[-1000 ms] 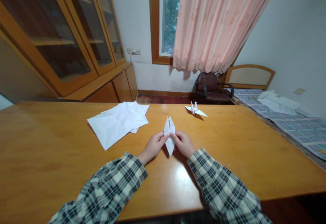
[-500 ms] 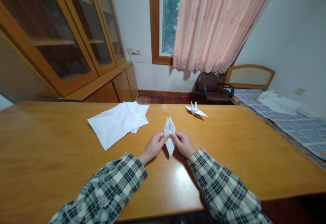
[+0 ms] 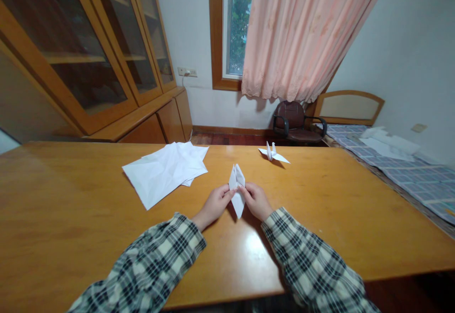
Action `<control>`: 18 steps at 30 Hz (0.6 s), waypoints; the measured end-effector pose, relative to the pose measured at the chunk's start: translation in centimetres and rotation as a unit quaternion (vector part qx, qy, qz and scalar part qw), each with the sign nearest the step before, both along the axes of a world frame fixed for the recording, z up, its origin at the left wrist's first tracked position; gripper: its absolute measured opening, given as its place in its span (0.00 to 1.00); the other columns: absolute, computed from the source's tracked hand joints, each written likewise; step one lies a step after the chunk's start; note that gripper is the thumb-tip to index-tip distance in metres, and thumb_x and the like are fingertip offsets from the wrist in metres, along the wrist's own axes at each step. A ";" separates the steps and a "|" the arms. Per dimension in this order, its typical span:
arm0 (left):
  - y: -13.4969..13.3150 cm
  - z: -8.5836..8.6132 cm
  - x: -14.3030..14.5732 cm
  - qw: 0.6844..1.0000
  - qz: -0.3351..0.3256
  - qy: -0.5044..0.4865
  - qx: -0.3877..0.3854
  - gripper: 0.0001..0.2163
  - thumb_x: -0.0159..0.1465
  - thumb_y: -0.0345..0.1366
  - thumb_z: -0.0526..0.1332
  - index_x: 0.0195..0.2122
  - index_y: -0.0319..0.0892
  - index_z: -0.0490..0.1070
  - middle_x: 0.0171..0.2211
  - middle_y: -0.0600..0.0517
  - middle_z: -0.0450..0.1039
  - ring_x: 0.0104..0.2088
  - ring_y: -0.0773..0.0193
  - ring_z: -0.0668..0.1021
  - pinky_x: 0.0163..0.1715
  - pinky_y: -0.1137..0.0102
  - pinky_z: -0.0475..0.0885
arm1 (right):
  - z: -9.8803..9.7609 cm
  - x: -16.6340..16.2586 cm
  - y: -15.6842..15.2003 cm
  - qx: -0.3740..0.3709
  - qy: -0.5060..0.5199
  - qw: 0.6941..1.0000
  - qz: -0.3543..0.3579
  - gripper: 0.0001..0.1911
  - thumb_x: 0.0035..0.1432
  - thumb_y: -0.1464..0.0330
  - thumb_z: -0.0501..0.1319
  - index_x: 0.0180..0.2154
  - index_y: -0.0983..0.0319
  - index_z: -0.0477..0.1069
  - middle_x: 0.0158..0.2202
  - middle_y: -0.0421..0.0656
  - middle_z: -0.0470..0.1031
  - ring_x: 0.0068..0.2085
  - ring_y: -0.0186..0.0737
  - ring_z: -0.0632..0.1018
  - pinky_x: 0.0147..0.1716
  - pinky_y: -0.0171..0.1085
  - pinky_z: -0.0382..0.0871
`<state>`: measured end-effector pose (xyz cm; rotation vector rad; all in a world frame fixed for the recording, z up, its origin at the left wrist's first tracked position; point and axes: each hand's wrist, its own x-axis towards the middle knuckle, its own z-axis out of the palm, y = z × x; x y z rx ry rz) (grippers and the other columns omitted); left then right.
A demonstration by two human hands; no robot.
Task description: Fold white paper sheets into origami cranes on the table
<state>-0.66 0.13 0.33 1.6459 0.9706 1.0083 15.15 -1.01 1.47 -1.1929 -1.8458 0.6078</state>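
Note:
A folded white paper (image 3: 238, 204), shaped like a narrow diamond with a split upper tip, is held just over the table between both hands. My left hand (image 3: 217, 202) pinches its left edge, thumb on top and the other fingers curled beneath. On the right edge, my right hand (image 3: 257, 200) grips it the same way. The two thumbs almost meet at the paper's middle. Fingers under the paper are partly hidden. Beyond my right hand stands a finished white paper crane (image 3: 273, 153) with spread wings.
Several creased white sheets (image 3: 159, 175) lie overlapping on the left of the wooden table (image 3: 320, 199). A glass-door cabinet (image 3: 88, 57) rises at the left. Behind the table are a dark red armchair (image 3: 293, 121) and a pink curtain (image 3: 298, 33); a bed (image 3: 398, 166) stands at the right.

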 end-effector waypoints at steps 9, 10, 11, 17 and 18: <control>0.0 -0.1 0.0 1.000 0.002 0.002 -0.003 0.17 0.61 0.47 0.54 0.30 0.36 0.70 0.27 0.51 0.70 0.29 0.64 0.70 0.29 0.72 0.65 | 0.2 0.0 -0.1 0.003 -0.001 1.000 0.003 0.20 0.62 0.60 0.48 0.25 0.63 0.69 0.24 0.41 0.69 0.28 0.36 0.69 0.29 0.33 0.59; -0.1 0.0 0.0 1.000 0.003 0.002 -0.003 0.17 0.61 0.47 0.54 0.30 0.36 0.70 0.27 0.51 0.70 0.29 0.64 0.70 0.29 0.72 0.65 | 0.3 0.0 -0.1 0.002 0.000 1.000 0.003 0.20 0.62 0.60 0.49 0.25 0.63 0.69 0.23 0.41 0.68 0.28 0.35 0.69 0.29 0.33 0.59; -0.1 0.0 0.0 1.000 0.003 0.001 -0.004 0.17 0.61 0.47 0.54 0.30 0.36 0.70 0.26 0.51 0.70 0.28 0.64 0.70 0.28 0.73 0.64 | 0.3 0.0 -0.1 0.000 0.001 1.000 0.002 0.20 0.62 0.60 0.49 0.24 0.63 0.68 0.23 0.40 0.68 0.27 0.35 0.68 0.28 0.33 0.59; -0.2 0.4 0.1 1.000 -0.006 -0.023 -0.015 0.17 0.61 0.47 0.54 0.33 0.36 0.72 0.29 0.51 0.71 0.29 0.64 0.70 0.29 0.73 0.65 | 0.5 0.0 -0.2 -0.010 0.013 1.000 -0.009 0.21 0.61 0.58 0.50 0.22 0.63 0.67 0.20 0.38 0.64 0.25 0.34 0.66 0.25 0.32 0.57; -0.2 0.4 0.2 1.000 -0.006 -0.023 -0.016 0.17 0.61 0.47 0.54 0.34 0.36 0.72 0.29 0.50 0.72 0.30 0.64 0.71 0.29 0.72 0.65 | 0.4 0.0 -0.2 -0.012 0.015 1.000 -0.008 0.21 0.61 0.58 0.50 0.22 0.63 0.67 0.20 0.38 0.64 0.25 0.33 0.65 0.25 0.32 0.56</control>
